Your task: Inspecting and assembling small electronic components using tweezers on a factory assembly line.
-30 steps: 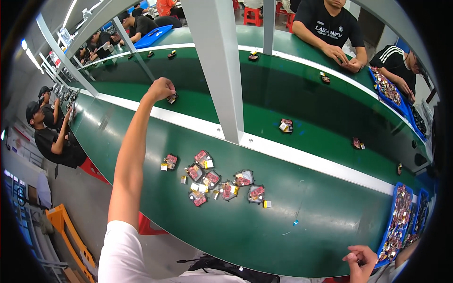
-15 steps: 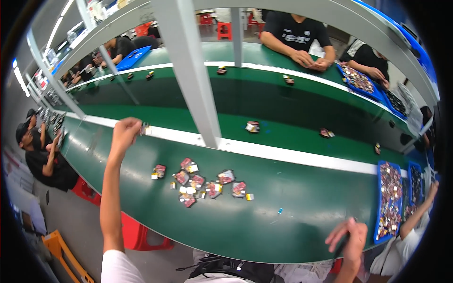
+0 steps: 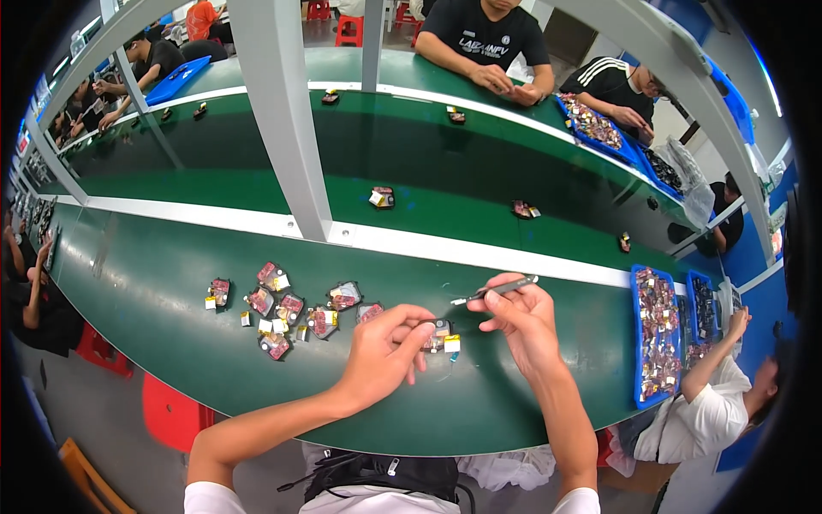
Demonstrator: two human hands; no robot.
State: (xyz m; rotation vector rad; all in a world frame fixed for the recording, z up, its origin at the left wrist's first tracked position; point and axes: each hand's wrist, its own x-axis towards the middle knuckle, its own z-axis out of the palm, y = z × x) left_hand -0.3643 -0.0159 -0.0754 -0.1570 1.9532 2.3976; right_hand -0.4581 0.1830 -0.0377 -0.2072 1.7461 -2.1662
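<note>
In front of me my left hand (image 3: 385, 355) pinches a small electronic module (image 3: 439, 335) with a dark casing, a reddish board and a yellow-and-white label. To its right, my right hand (image 3: 523, 323) grips a slim dark pen-like tool (image 3: 511, 287). The tool's pale metal tip points left, above the module and apart from it. Just below the label, a small blue scrap (image 3: 455, 357) lies on the green table (image 3: 505, 428). Left of my left hand lie several similar modules (image 3: 291, 307), one of them (image 3: 370, 312) right beside my fingers.
A white rail with a grey post (image 3: 287, 128) separates the table from a dark conveyor (image 3: 445, 167) carrying spaced modules. On the right stand blue trays (image 3: 638, 343) of small parts. Co-workers sit across the belt and at both sides. A red stool (image 3: 171, 413) is at lower left.
My left hand has come from the rail at the left to the middle and now holds a module. My right hand has moved up and inward with the tool. The view has shifted right.
</note>
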